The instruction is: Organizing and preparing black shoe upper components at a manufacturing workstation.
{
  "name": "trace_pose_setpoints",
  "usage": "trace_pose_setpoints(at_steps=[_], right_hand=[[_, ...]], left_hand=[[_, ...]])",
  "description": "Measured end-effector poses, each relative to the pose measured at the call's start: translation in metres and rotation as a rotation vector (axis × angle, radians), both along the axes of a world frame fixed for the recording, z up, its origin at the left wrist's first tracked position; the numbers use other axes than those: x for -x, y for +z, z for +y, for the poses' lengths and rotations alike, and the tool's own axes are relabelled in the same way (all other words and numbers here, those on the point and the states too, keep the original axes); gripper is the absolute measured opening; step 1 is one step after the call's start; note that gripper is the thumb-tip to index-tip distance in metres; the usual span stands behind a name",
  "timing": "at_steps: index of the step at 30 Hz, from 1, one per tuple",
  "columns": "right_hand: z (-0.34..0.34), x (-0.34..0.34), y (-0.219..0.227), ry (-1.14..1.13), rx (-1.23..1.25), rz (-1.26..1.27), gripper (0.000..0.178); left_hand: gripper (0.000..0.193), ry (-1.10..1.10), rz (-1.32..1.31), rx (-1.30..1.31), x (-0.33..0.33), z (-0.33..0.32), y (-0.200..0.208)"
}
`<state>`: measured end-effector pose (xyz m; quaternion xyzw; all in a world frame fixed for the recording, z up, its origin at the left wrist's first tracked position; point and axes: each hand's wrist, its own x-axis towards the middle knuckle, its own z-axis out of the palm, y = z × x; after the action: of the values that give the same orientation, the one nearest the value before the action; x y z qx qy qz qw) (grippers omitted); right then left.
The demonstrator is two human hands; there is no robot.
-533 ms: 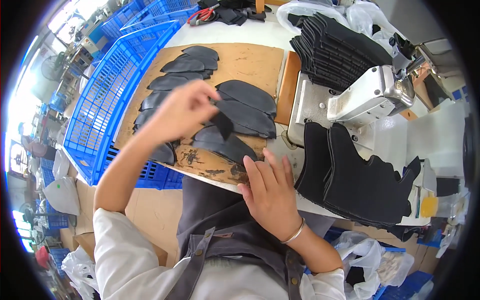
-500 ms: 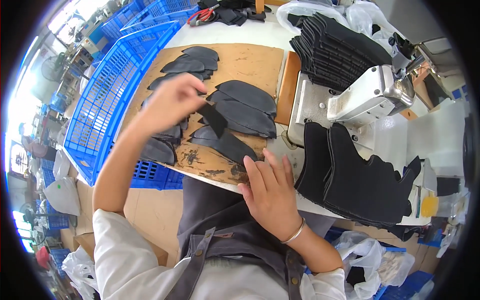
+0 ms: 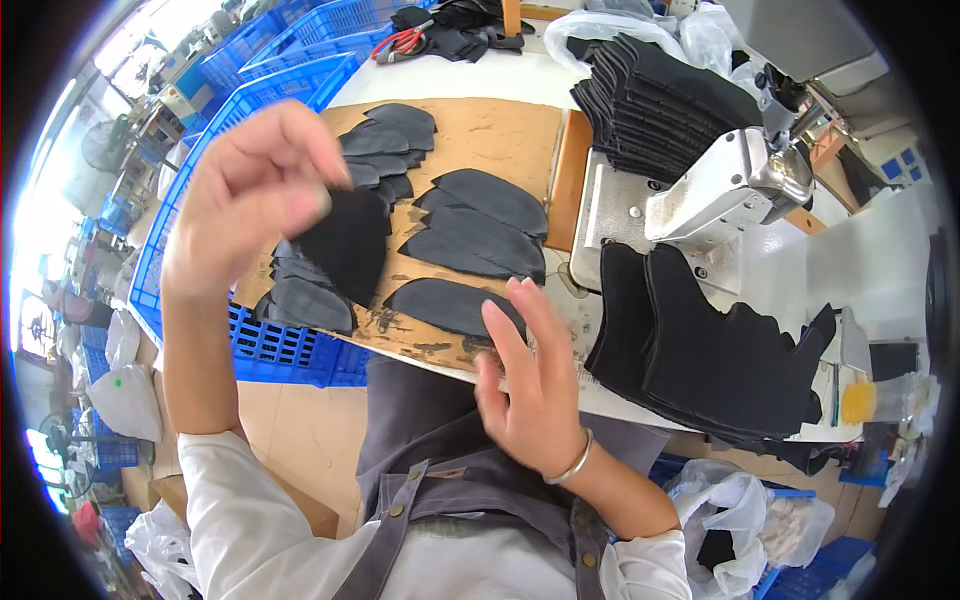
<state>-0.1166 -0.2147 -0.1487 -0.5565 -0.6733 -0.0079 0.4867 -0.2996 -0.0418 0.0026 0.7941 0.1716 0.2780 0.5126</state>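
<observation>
While my left hand (image 3: 255, 195) is raised off the wooden board (image 3: 500, 130), it pinches one black leaf-shaped cut piece (image 3: 345, 245) between thumb and fingers; the piece hangs in the air above the left stack of cut pieces (image 3: 300, 300). My right hand (image 3: 530, 385) hovers with fingers spread, holding nothing, fingertips over the near board edge by a single flat piece (image 3: 445, 305). The hands are well apart.

Edges: the board's near edge is worn and stained, and it overhangs a blue crate (image 3: 290, 350). Its right edge sits just beside the sewing machine (image 3: 720, 190) base. More pieces lie mid-board (image 3: 480, 225) and at the far left (image 3: 385, 140). Bare wood shows at the far middle of the board; that's the only open patch.

Right of the machine base, a pile of larger black panels (image 3: 720, 350) hangs past the table edge. Another tall stack (image 3: 660, 100) sits behind the machine.

Hidden: my raised hand and its piece cover part of the left stack, so I can't count it. Whether my right fingertips touch the flat piece, I can't tell. The rim is distorted; crates at far left are washed out.
</observation>
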Motion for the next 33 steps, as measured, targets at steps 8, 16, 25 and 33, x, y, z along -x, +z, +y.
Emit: trace_pose_setpoints(at_steps=[8,16,25,33], right_hand=[[-0.070,-0.042,0.046,0.683,0.320,0.812,0.032],[-0.144,-0.153,0.111,-0.101,0.576,0.457,0.023],[-0.139,-0.188,0.109,-0.158,0.795,0.432,0.020],[-0.137,-0.190,0.108,-0.202,0.780,0.284,0.028]], left_hand=[[0.019,-1.024,0.013,0.345,-0.101,-0.058,0.003],[0.047,-0.608,0.477,-0.024,-0.176,-0.089,-0.013],[0.030,-0.557,0.740,0.082,-0.222,-0.115,-0.028],[0.035,-0.405,0.629,-0.033,-0.224,-0.124,-0.028]])
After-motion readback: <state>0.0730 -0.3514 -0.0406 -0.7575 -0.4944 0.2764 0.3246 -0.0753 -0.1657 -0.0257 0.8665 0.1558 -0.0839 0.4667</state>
